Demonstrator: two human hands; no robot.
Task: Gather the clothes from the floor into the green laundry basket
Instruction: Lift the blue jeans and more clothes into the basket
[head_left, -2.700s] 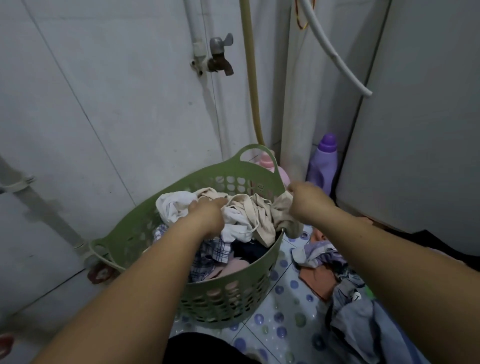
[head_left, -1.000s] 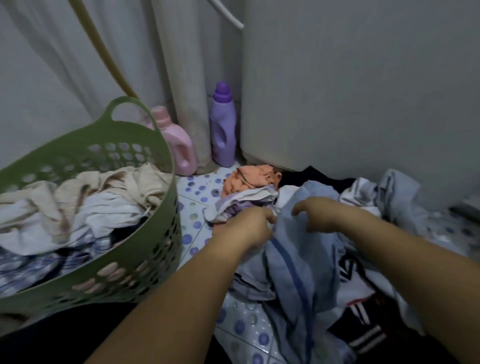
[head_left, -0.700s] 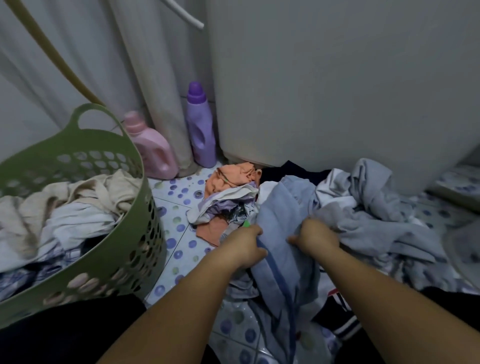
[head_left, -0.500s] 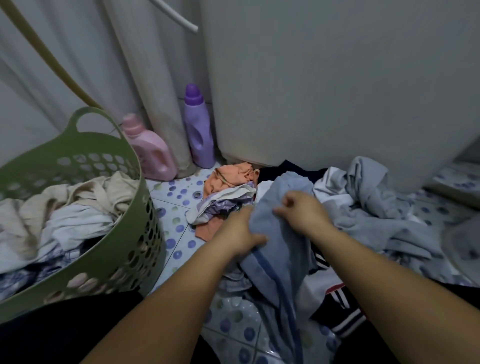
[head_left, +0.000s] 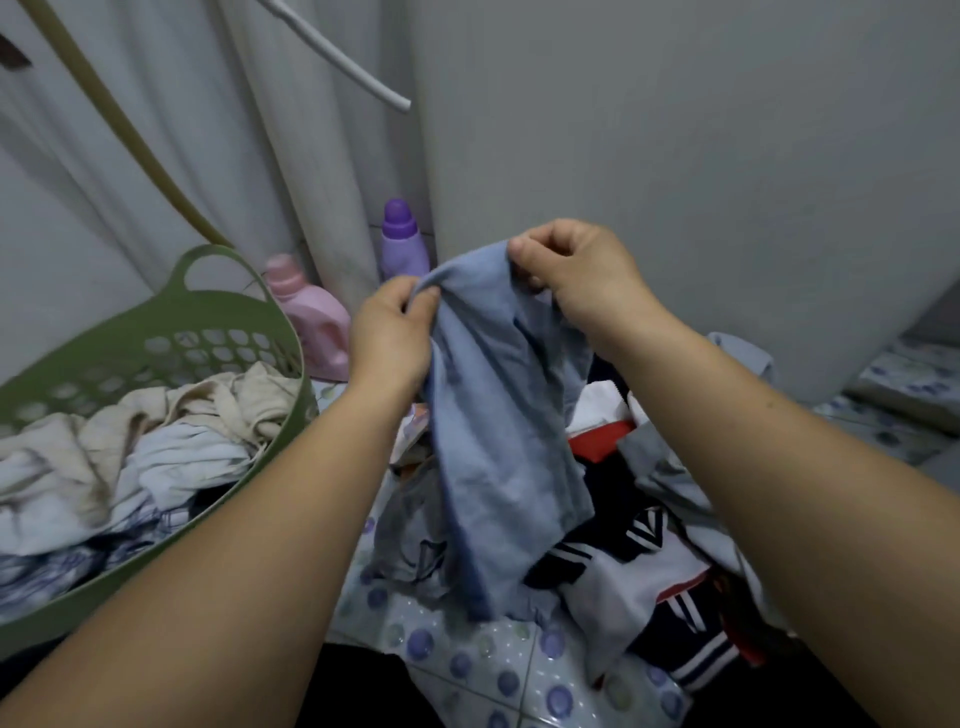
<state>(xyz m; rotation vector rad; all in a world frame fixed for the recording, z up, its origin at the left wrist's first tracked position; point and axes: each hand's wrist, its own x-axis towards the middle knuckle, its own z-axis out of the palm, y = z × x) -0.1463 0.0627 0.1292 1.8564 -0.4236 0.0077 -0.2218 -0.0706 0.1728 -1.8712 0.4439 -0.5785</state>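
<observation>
Limply, soft blue garment (head_left: 498, 441) between hands.

Basket (head_left: 291, 332) left of floor pile (head_left: 623, 561), bottles (head_left: 400, 244) seemingly behind.

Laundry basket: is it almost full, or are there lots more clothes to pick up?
Partly done: the green laundry basket already holds beige and white clothes. The left hand and right hand hold up a blue garment. A pile is left on the floor.
</observation>
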